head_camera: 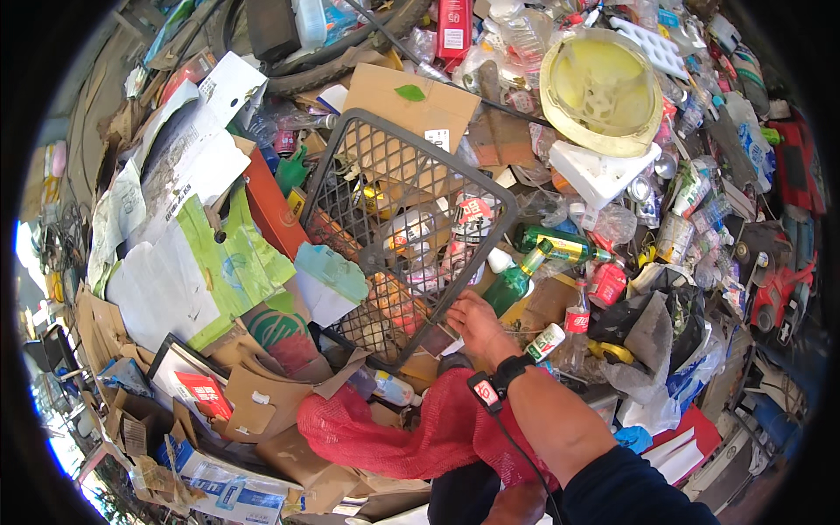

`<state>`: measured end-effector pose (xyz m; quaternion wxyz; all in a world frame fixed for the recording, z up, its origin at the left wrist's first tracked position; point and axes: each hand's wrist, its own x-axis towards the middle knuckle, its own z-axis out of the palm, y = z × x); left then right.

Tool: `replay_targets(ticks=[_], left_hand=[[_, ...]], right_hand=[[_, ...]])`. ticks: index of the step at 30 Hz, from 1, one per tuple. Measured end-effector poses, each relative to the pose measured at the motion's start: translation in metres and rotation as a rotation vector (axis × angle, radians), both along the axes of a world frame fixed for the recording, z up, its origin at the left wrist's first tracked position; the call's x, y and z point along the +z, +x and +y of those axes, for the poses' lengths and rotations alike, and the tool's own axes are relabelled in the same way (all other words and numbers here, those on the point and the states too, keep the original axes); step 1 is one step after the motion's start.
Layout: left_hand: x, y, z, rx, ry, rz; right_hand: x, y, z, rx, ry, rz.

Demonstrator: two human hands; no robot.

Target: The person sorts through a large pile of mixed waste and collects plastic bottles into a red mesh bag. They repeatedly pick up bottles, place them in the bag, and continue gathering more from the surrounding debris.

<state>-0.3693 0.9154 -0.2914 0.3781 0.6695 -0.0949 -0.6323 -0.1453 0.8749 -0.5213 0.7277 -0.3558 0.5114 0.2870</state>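
Observation:
My right hand point(478, 326) has its fingers curled at the lower right rim of a black plastic lattice panel point(373, 257), which lies tilted over litter. Cans, wrappers and plastic bottles show through its openings. Close beside the fingers lies a green glass bottle point(508, 291), with another green bottle point(558, 243) behind it. A red mesh bag point(394, 436) is draped below the panel, across the dark-clothed legs. Of my left hand point(517, 504), only a patch of skin shows under the bag at the bottom edge; its fingers are hidden.
Flattened cardboard point(184, 262) is piled at left. A yellowish plastic tub point(600, 92) and white foam piece point(604, 174) lie at upper right. Right of my hand are a cola bottle point(576, 321) and black plastic bag point(663, 308). A tyre point(341, 56) lies at the back.

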Motion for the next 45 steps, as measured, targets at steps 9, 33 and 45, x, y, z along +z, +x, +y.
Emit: replay_targets(ticks=[9,33,45], left_hand=[[-0.008,0.011,-0.009,0.036,0.033,-0.014],[-0.014,0.014,-0.010,-0.109,-0.016,-0.096],[-0.015,0.016,-0.007,-0.021,-0.094,-0.316]], right_hand=[[0.055,0.031,0.045,-0.058,0.261,-0.336],[-0.074,0.034,0.025,1.051,-0.421,-0.735],[0.018,0.003,-0.034,1.531,-0.831,-0.717]])
